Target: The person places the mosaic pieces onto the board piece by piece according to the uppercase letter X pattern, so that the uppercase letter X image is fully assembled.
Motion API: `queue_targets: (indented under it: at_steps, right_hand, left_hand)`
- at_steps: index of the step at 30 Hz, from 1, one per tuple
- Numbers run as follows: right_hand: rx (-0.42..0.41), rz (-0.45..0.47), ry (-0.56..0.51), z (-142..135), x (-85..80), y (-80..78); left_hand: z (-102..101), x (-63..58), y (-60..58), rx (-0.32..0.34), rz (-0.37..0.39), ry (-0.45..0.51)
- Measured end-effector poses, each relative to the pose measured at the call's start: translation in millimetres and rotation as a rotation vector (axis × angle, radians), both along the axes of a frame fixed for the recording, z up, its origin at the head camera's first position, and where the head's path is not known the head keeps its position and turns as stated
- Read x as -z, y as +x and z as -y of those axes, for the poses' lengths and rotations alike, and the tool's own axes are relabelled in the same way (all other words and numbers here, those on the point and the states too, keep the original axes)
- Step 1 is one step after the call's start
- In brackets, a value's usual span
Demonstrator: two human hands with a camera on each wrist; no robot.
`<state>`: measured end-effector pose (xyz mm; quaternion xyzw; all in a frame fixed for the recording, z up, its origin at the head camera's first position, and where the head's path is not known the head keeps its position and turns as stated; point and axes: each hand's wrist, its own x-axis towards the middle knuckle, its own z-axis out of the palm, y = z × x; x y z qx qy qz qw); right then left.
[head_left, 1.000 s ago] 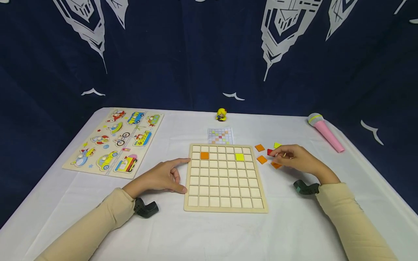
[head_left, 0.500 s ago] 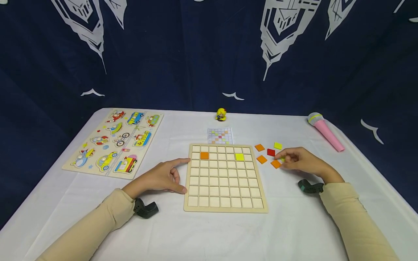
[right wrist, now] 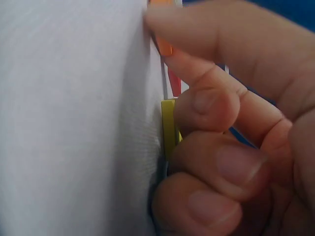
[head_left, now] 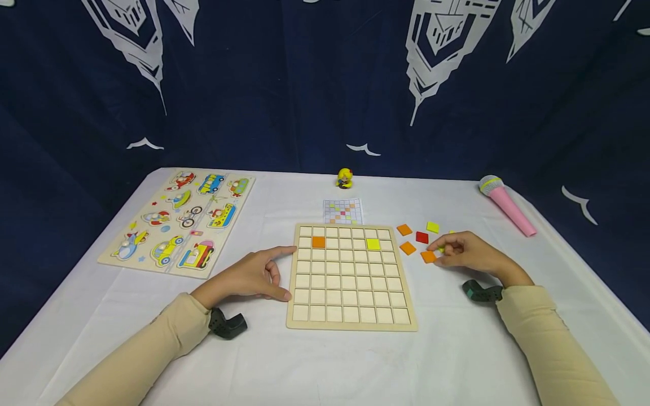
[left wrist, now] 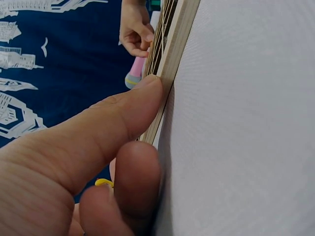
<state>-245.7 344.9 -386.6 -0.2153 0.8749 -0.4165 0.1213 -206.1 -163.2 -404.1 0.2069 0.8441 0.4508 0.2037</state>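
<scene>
A square wooden grid board (head_left: 352, 326) lies on the table, with an orange tile (head_left: 318, 242) and a yellow tile (head_left: 373, 244) in its second row. My left hand (head_left: 254, 274) touches the board's left edge with spread index finger and thumb; its other fingers are bent. In the left wrist view the thumb (left wrist: 147, 96) presses against the wooden edge. Right of the board, my right hand (head_left: 469, 255) pinches the nearest loose orange tile (head_left: 428, 257) between thumb and index finger, low over the cloth. Its curled fingers partly cover a yellow tile (right wrist: 169, 125).
Near the right hand lie a red tile (head_left: 422, 237), a yellow tile (head_left: 433, 226) and orange tiles (head_left: 408, 248). A printed grid card (head_left: 343, 211) and a small yellow figurine (head_left: 344, 179) stand behind the board. A vehicle puzzle (head_left: 172, 225) lies left, a pink microphone (head_left: 508, 207) right.
The right hand has drawn back from the red tile toward the right and nearer, onto the orange tile, which has shifted slightly. The left hand has not moved.
</scene>
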Motion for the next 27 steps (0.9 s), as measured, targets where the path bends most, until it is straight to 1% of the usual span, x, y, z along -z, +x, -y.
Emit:
queue_targets:
  at_steps: [5, 10, 14, 20, 23, 27]
  right_hand:
    - [0.006, -0.02, 0.033, 3.1, -0.4, 1.2]
    - [-0.007, -0.069, 0.026, 5.4, 1.9, 1.3]
    - [-0.019, -0.104, 0.005, 9.1, 4.2, 1.0]
    - [-0.04, -0.138, -0.055, 20.2, 1.6, 3.1]
    - [-0.043, -0.144, -0.093, 27.8, 0.2, 5.2]
    - [-0.039, -0.147, -0.112, 37.9, -0.1, 8.0]
  left_hand:
    - [0.1, 0.5, -0.2, -0.002, 0.001, 0.003]
    - [-0.1, 0.1, 0.5, -0.006, 0.007, 0.004]
    - [-0.5, -0.2, 0.3, -0.006, 0.009, 0.005]
    - [-0.6, -0.6, -0.2, 0.001, 0.008, 0.006]
    - [-0.5, -1.0, 0.3, 0.0, 0.01, 0.009]
    - [-0.7, -1.7, 0.7, -0.003, 0.015, 0.009]
